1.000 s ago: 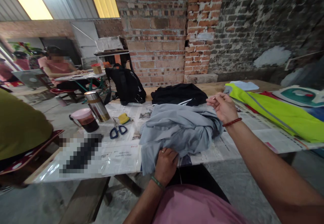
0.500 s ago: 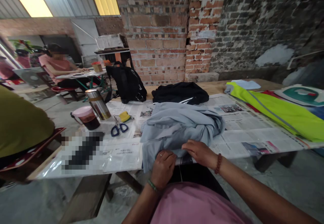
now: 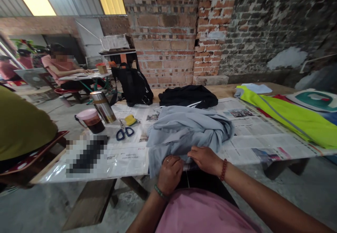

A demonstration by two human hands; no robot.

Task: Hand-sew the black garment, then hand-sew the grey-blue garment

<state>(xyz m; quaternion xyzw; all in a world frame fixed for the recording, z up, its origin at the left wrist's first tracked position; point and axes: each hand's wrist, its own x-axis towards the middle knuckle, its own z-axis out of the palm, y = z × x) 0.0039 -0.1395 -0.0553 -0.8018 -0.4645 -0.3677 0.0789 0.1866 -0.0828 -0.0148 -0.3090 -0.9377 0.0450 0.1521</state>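
A crumpled light grey-blue garment [image 3: 186, 124] lies at the table's front edge, its near edge partly hanging over. My left hand [image 3: 170, 171] is closed on that near edge, fingers curled into the cloth. Close beside it, my right hand [image 3: 206, 159] pinches the same edge between thumb and fingers. Whether a needle or thread is in the fingers is too small to tell. To the left of the garment lie blue-handled scissors [image 3: 125, 133] and a small yellow item [image 3: 130, 120].
Newspaper under clear plastic covers the table [image 3: 252, 140]. A pink-lidded cup [image 3: 92, 121] and steel flask [image 3: 103, 107] stand left. Behind are a black backpack [image 3: 133, 85] and black clothing [image 3: 188, 96]. A neon vest [image 3: 286, 115] and iron [image 3: 316, 99] lie right. A person sits close left.
My right hand has shifted slightly left along the garment's edge, closer to my left hand. The left hand keeps its grip, and the garment lies much as before.
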